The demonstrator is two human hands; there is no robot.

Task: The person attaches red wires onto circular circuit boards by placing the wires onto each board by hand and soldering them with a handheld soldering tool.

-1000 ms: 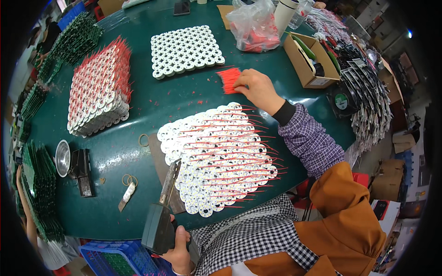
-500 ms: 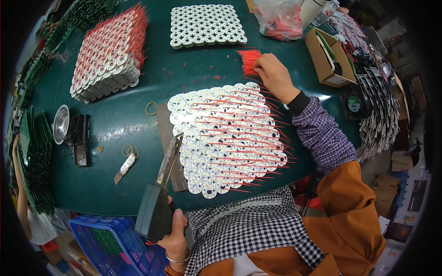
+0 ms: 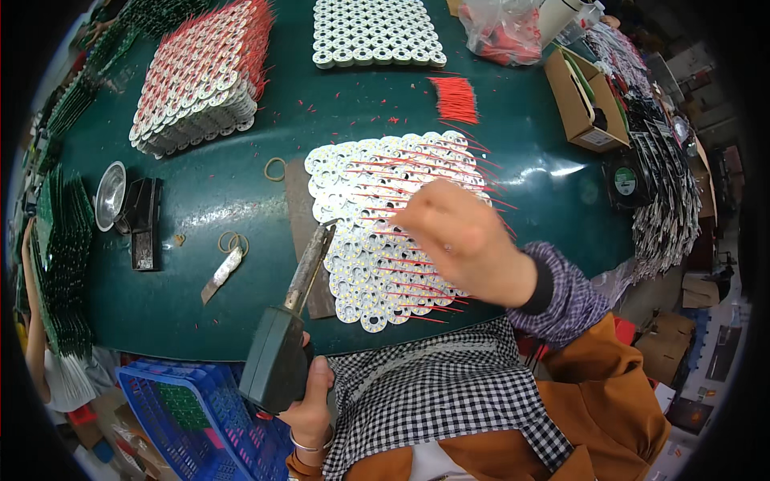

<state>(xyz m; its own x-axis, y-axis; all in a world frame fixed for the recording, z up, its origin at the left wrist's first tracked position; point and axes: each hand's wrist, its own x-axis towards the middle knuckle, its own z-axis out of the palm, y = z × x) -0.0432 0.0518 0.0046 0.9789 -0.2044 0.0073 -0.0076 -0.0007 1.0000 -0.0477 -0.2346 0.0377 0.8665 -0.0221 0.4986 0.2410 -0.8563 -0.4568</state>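
My left hand point(image 3: 311, 410) is closed around the handle of a dark green soldering gun point(image 3: 275, 357). The gun's tip points up at the left part of a panel of small round white LED boards point(image 3: 353, 276). Thin red wires lie across this panel and stick out past its right side. Over the panel's middle is my right hand point(image 3: 469, 244), fingers pinched together on what looks like a thin red wire; the fingertips partly hide it. Beyond the panel lies a bundle of short red wires point(image 3: 456, 99).
A wired stack of boards point(image 3: 200, 76) stands far left, and a plain stack point(image 3: 377, 32) at the back. A carton point(image 3: 589, 104) and a plastic bag point(image 3: 505, 32) are at right. A metal bowl point(image 3: 111, 196), rubber bands point(image 3: 233, 242) and a blue crate point(image 3: 172, 409) are at left.
My right hand has come from the red wire bundle back toward me, over the panel. My left hand still holds the soldering gun near the panel. The whole view has shifted slightly.
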